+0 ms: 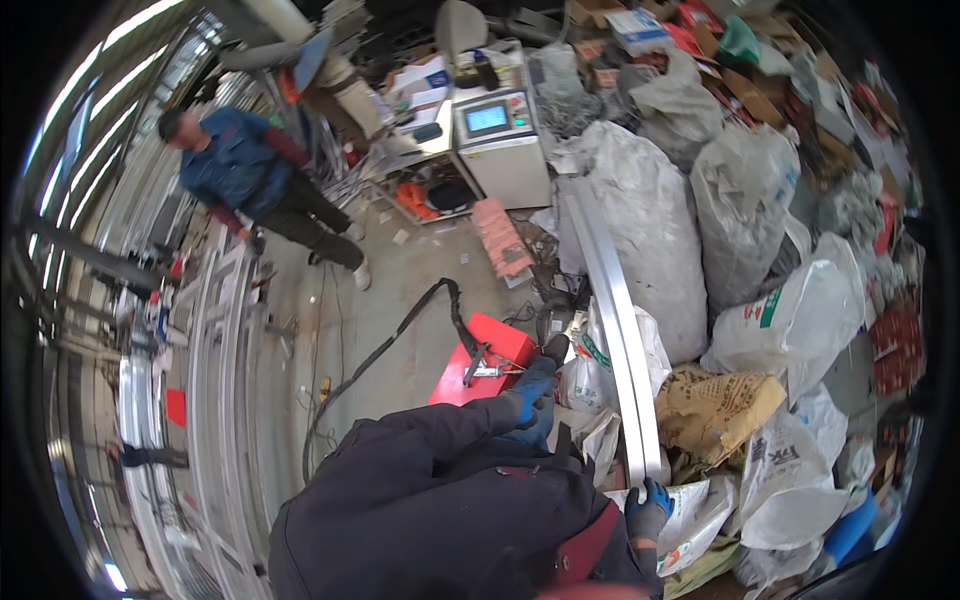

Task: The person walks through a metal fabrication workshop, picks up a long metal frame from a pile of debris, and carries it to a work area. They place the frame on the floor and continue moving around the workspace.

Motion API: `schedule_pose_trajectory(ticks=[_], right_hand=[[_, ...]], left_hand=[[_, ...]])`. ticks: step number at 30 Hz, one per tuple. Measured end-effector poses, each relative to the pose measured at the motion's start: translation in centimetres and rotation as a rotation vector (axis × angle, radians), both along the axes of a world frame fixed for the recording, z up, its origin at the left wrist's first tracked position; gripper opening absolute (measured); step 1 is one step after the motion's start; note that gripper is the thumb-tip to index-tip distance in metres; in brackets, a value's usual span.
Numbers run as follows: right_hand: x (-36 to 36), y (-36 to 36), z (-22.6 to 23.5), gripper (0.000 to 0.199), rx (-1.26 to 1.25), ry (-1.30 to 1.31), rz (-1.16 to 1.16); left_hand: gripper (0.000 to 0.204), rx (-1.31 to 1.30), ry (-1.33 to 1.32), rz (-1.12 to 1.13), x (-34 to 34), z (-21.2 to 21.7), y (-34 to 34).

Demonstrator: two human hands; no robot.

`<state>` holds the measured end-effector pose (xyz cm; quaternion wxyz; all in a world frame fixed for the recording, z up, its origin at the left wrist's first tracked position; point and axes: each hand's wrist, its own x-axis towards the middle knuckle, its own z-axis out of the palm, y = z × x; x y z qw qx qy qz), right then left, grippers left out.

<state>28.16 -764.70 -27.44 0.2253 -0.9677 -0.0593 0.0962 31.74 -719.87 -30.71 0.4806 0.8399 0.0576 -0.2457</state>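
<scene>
A long silver metal profile slants up from my right side, with its far end beside a large white sack. My right hand, in a blue and dark work glove, grips the profile's near end. My left hand, also in a blue glove, is low by my blue trouser leg, and its fingers cannot be made out. Just beyond it stands a bright red box-shaped thing. A metal air-gun-like tool lies on that box, joined to a black hose.
Bulging white sacks and a torn brown paper bag crowd the right. A grey machine with a screen stands ahead. At left, another person stands beside a rack of long metal profiles. Cables cross the floor.
</scene>
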Motion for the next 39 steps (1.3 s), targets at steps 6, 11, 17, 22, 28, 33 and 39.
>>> schedule_pose_trajectory(ticks=[6,11,17,22,28,33,39], right_hand=[[-2.8,-6.4,0.6,0.043,-0.128,-0.048,-0.052],[-2.7,-7.0,1.6,0.047,-0.182,-0.035,-0.032],[-0.3,-3.3,4.8,0.047,0.03,-0.15,0.016],[-0.3,2.3,7.5,0.044,0.2,-0.177,0.188],[-2.0,0.7,6.1,0.048,0.136,-0.156,0.198],[-3.1,1.2,4.4,0.049,0.073,-0.013,0.187],[-3.5,10.7,6.9,0.047,0.201,0.036,0.405]], left_hand=[[0.059,0.128,0.185,0.041,-5.7,0.6,-3.7],[0.049,0.018,-0.049,0.132,-11.5,6.0,-4.9],[0.041,-0.157,-0.173,0.307,-14.3,12.9,-6.3],[0.04,0.034,-0.211,0.214,-14.5,15.9,-8.8],[0.04,0.055,-0.103,0.115,-14.5,16.7,-11.6],[0.036,0.316,-0.301,0.132,-16.2,11.2,-9.2],[0.054,-0.018,-0.199,0.344,-22.4,10.7,-4.1]])
